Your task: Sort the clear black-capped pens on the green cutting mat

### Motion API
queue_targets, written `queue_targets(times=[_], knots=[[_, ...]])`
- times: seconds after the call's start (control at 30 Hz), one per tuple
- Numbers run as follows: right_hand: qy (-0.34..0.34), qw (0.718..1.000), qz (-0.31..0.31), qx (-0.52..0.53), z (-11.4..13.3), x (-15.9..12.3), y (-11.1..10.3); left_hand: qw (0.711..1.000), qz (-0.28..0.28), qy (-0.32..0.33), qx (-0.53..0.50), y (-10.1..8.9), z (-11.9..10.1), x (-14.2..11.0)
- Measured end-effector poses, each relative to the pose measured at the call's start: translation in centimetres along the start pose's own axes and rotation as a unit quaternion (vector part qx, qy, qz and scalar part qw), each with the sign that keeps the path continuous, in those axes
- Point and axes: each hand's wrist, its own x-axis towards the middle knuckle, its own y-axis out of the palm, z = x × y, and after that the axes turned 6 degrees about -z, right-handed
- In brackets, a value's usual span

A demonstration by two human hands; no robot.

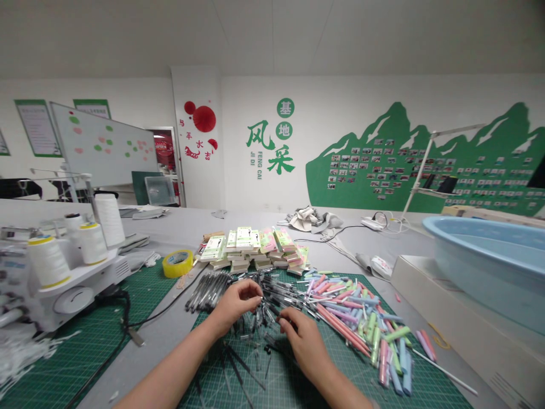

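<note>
My left hand is over the middle of the green cutting mat, thumb and forefinger pinched together; anything between them is too small to make out. Just right of it and lower, my right hand has its fingers curled closed, and what they hold is hidden. Beneath and between both hands lie small clear and black pen parts. Clear-and-black pens are heaped behind my left hand. To the right of my right hand spreads a pile of pink, blue, green and purple pen barrels. Thin dark refills lie nearer me.
Small printed boxes are stacked behind the pens. Yellow tape sits at left, near a sewing machine with white thread cones. A blue basin rests on a white box at right. Cloth lies farther back.
</note>
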Motion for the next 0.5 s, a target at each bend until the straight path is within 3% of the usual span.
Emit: queue_targets(times=[0.27,0.5], knots=[[-0.004,1.0,0.003,0.006,0.2,-0.07,-0.02,1.0,0.016,-0.01,0.024,0.39,0.35,-0.05],[0.027,0.998,0.0,0.058,0.18,0.08,0.06,0.999,0.019,-0.021,-0.031,0.76,0.09,-0.27]])
